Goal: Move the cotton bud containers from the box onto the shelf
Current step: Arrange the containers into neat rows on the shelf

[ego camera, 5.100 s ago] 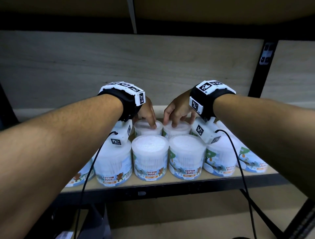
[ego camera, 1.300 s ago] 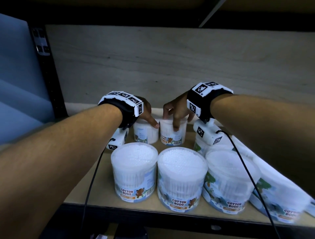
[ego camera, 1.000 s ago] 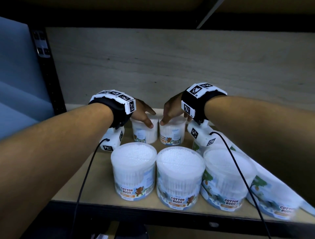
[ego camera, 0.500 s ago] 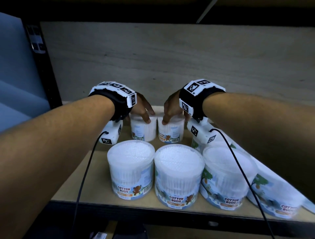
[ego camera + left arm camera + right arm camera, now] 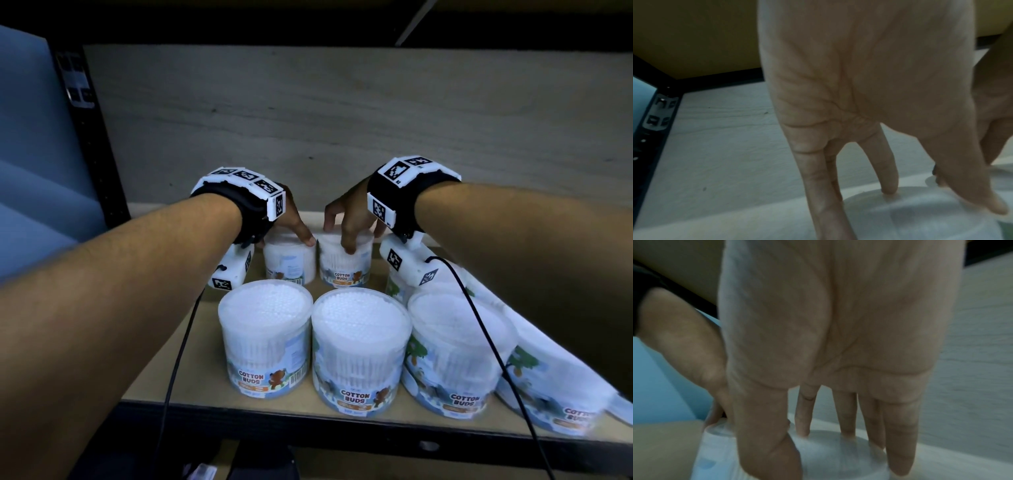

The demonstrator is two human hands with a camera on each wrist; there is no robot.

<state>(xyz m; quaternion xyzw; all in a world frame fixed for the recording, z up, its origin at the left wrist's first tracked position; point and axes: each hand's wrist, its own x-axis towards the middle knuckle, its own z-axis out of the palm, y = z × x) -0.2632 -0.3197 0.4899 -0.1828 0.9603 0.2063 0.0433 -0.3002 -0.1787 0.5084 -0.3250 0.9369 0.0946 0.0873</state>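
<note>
From the head, the left hand (image 5: 291, 222) grips the top of the far left tub (image 5: 290, 262) on the shelf (image 5: 191, 346). The right hand (image 5: 346, 219) grips the far right tub (image 5: 345, 263) beside it. Wristbands hide most fingers. More tubs stand near; the rightmost are blurred and cut off.

The left wrist view shows fingers (image 5: 885, 170) on a blurry lid.

The right wrist view shows fingers (image 5: 900, 434) around a blurry lid.
</note>
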